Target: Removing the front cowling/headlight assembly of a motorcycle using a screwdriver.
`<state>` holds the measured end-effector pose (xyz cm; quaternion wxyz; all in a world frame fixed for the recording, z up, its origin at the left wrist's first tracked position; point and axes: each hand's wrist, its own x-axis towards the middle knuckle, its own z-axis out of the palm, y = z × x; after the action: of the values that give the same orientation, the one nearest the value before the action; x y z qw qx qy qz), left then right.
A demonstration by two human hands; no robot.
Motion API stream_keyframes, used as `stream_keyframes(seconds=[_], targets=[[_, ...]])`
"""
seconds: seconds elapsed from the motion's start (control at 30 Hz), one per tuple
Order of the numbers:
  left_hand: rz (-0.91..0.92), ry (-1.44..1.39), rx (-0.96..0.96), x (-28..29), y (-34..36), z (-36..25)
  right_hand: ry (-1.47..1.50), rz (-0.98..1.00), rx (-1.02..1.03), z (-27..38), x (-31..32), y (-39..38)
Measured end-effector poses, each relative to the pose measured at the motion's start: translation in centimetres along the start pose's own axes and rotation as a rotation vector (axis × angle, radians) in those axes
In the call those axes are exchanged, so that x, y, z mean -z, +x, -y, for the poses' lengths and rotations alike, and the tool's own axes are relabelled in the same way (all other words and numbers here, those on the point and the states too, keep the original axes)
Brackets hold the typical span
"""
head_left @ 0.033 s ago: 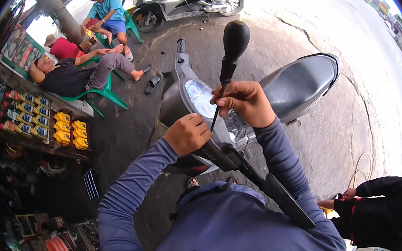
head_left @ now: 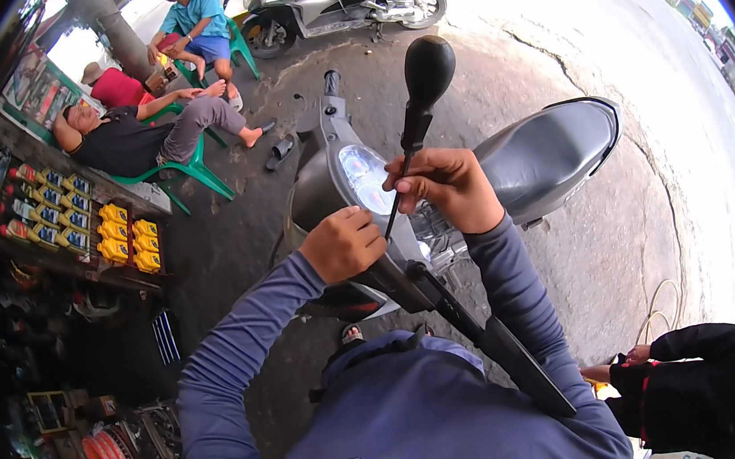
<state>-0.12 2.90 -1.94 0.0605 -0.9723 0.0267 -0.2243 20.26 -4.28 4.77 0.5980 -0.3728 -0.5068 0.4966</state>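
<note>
A dark grey motorbike stands in front of me, its instrument cluster [head_left: 365, 178] bright and its black seat [head_left: 548, 157] to the right. My right hand [head_left: 445, 187] pinches a thin black rod with a bulbous black end [head_left: 429, 72]. It slants up and away from the handlebar cover; I cannot tell what it is. The rod's low tip comes down beside my left hand [head_left: 344, 244]. That hand is closed, its fingers curled against the handlebar cover, and whatever they hold is hidden. A flat, long black piece [head_left: 525, 367] sticks out from the near handlebar end by my right forearm.
A person [head_left: 138, 137] reclines on a green chair at the left; another sits behind. Oil bottles and yellow containers [head_left: 115, 234] fill a rack. A scooter [head_left: 344, 3] stands at the far side. A person in black [head_left: 697, 383] is at the lower right, near a hose.
</note>
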Motion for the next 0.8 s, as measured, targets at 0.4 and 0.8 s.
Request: stream_keyframes(seconds=[0.4,0.8], targets=[[-0.024,0.007,0.018,0.2,0.1,-0.2,-0.008,0.013,-0.011,-0.3,0.1,0.0],[-0.06,0.042,0.018,0.0,0.0,-0.4,0.038,-0.021,0.003,-1.9,1.0,-0.2]])
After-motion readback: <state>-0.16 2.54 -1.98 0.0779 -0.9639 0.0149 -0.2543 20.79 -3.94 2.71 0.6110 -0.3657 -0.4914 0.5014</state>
